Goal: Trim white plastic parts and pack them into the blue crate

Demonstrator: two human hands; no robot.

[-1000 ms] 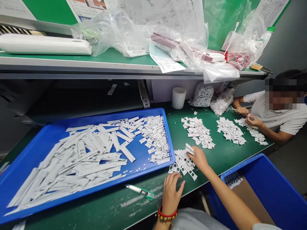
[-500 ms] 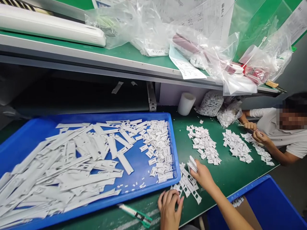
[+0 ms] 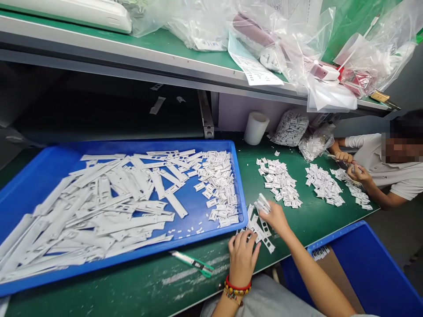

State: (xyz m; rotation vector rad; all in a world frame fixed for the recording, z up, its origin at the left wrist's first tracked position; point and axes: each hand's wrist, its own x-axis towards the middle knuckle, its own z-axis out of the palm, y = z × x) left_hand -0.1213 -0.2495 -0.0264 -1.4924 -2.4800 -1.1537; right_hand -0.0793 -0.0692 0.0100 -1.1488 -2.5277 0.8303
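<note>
My right hand (image 3: 273,216) is wrapped round several small white plastic pieces (image 3: 262,203), just above the green table. Long white strips with square holes (image 3: 266,241) lie beneath and beside it. My left hand (image 3: 243,253), with beaded bracelets at the wrist, rests at the near end of these strips, fingers bent but apart; it shows nothing held. Left of both hands, a blue tray (image 3: 243,193) bears long white strips (image 3: 115,220) and a heap of small white pieces (image 3: 220,187). A green-handled cutter (image 3: 194,263) lies in front of the tray.
Piles of small white parts (image 3: 280,185) sit on the green table (image 3: 317,220). Behind stand a white roll (image 3: 256,127) and filled bags (image 3: 291,127), under a shelf (image 3: 148,48). A person (image 3: 380,163) works at the right. A blue bin (image 3: 370,259) is below the table edge.
The view has tilted down, so the shelf and table sit higher in the picture and my left wrist's bracelets now show. My right hand still holds the white pieces.
</note>
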